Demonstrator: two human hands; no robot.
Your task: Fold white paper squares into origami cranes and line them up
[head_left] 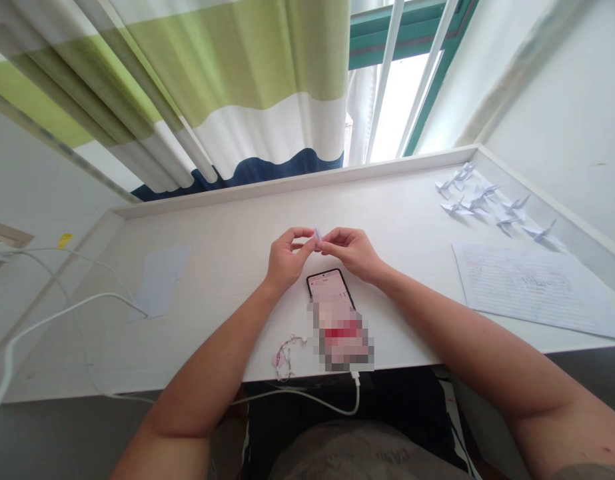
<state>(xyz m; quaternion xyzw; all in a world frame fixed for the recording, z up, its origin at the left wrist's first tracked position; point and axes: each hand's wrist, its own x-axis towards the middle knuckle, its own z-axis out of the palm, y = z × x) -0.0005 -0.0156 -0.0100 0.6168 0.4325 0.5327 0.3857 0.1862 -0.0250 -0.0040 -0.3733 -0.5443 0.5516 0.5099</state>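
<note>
My left hand (pixel 286 259) and my right hand (pixel 351 252) meet above the middle of the white desk (pixel 227 267). Both pinch a small piece of pale folded paper (pixel 318 235) between fingertips and thumbs. Just below the hands a phone (pixel 330 288) lies flat on the desk with its screen lit. A white cable (pixel 307 397) runs from the phone's near end over the desk's front edge.
Several folded paper cranes (pixel 487 203) stand at the far right corner. A written sheet (pixel 532 287) lies on the right, small white paper slips (pixel 160 280) on the left. A small bracelet (pixel 284 353) lies by the front edge. White cables (pixel 62 313) trail at left. Striped curtain (pixel 212 100) and window behind.
</note>
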